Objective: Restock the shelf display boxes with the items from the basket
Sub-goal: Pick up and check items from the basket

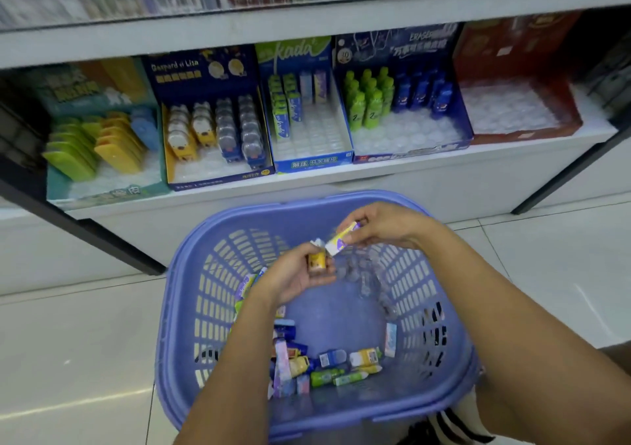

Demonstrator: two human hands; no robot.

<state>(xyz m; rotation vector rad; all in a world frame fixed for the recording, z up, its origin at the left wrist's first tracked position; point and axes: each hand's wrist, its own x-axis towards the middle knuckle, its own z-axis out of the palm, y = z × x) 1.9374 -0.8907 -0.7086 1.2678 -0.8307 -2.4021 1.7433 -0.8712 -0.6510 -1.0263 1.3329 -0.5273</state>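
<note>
One view only, head-worn, wide-angle; it looks forward and steeply down from above the lilac slotted plastic basket (186, 256) on the pale glossy tiled floor (68, 342); forearms enter from the bottom edge; the left hand (297, 279) with a small yellow pack (317, 262) and the right hand (386, 229) with a white-and-purple packet (339, 239) sit close, mid-frame; the low white shelf (375, 174) with its row of cardboard display boxes (205, 79) faces the lens, further off, in the upper half; straight edges bow; the top strip is blurred.

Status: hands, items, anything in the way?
Left hand grips yellow item. Right hand pinches purple-white pack. Both above basket, more stock inside. Nothing blocks display boxes.
</note>
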